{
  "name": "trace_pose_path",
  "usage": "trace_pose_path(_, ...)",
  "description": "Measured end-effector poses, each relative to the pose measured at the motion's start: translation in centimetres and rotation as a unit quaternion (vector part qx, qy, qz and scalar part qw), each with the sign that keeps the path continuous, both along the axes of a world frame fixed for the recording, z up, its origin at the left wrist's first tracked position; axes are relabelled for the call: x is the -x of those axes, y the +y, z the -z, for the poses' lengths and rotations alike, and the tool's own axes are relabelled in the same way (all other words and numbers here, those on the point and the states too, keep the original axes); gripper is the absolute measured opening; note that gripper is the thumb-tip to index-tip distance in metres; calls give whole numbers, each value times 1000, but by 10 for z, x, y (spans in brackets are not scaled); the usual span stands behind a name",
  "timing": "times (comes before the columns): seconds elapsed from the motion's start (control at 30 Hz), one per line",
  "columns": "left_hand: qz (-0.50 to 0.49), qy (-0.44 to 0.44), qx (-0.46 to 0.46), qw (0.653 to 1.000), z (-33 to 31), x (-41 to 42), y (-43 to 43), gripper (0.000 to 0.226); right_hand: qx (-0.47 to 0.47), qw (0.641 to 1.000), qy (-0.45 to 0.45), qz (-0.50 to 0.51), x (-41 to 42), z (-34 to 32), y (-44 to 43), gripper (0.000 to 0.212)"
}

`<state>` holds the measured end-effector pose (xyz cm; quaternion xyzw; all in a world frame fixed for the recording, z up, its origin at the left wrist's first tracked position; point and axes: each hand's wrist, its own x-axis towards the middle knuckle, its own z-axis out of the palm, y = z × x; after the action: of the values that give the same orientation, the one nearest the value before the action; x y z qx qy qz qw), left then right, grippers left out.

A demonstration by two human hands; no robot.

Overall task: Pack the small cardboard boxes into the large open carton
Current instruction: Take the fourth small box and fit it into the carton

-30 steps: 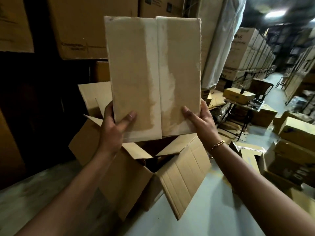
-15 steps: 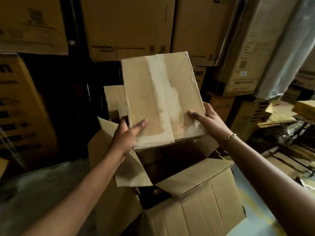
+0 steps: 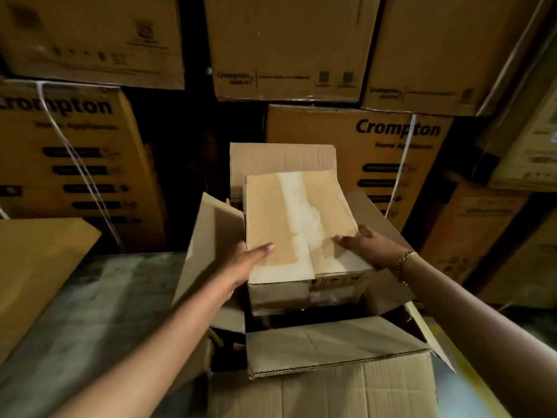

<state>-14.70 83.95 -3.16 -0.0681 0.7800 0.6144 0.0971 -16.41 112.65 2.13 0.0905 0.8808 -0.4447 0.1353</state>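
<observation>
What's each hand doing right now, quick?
Left hand: holding the small cardboard box at its near left corner.
Right hand: holding the same box at its right edge.

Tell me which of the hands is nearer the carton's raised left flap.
Left. The left hand grips the left edge of the small box, right beside that flap; the right hand holds the opposite side, the whole box between them.

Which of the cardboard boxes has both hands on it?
The small box with the pale stripe on top, over the carton; the Crompton boxes behind stand untouched.
</observation>
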Motion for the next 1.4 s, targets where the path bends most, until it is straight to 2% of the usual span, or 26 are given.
trace_pose_path(0.07,3,-6,33,999,8,2,3,108,17,1000,-19,-11,9,11,2,73)
trace_pose_path(0.17,-10,-2,161,987,23,10,7,87,31,998,-57,-20,22,34,5,68)
trace_pose_path(0.23,-10,2,188,982,36,18,9,72,45,994,-94,-30,29,45,7,63)
trace_pose_path(0.27,3,1,193,981,43,23,10,69,64,992,-101,-32,31,50,6,51)
trace_pose_path(0.33,14,-17,206,978,62,37,10,78,93,990,-100,-30,35,61,6,26)
trace_pose_path(0.37,16,-22,209,977,74,46,8,88,93,990,-99,-25,36,67,7,20)
trace_pose_path(0.4,17,-29,214,976,97,60,5,96,79,992,-98,-25,37,73,7,20)
trace_pose_path(0.47,25,-41,245,968,110,69,6,104,50,993,-96,-43,47,92,11,37)
trace_pose_path(0.53,47,-53,292,954,87,55,17,102,1,995,-81,-65,67,120,17,73)
trace_pose_path(0.57,70,-59,332,939,80,53,22,90,-36,993,-79,-76,68,120,12,87)
trace_pose_path(0.6,92,-58,378,919,75,52,27,74,-91,988,-80,-92,64,115,4,89)
trace_pose_path(0.63,117,-60,421,897,74,52,31,63,-162,977,-73,-117,62,112,-3,80)
trace_pose_path(0.7,169,-66,486,855,72,47,40,63,-259,945,-55,-193,60,115,-12,59)
trace_pose_path(0.77,225,-64,519,822,84,42,48,72,-301,917,-58,-257,54,121,-20,48)
trace_pose_path(0.87,306,-56,535,785,101,37,54,88,-324,890,-88,-308,48,142,-21,59)
trace_pose_path(0.97,352,-6,534,769,110,39,59,81,-356,873,-78,-325,42,157,-18,73)
trace_pose_path(1.1,409,46,552,726,115,44,71,71,-358,880,-53,-309,39,158,-19,77)
trace_pose_path(1.17,390,70,564,725,110,45,72,61,-348,886,-42,-303,41,160,-19,79)
trace_pose_path(1.23,326,116,559,753,97,46,69,51,-340,888,-32,-306,40,158,-19,79)
trace_pose_path(1.3,249,150,559,776,78,42,60,48,-351,878,-16,-325,40,154,-22,82)
trace_pose_path(1.4,154,172,595,770,55,37,40,47,-351,849,8,-395,43,147,-34,79)
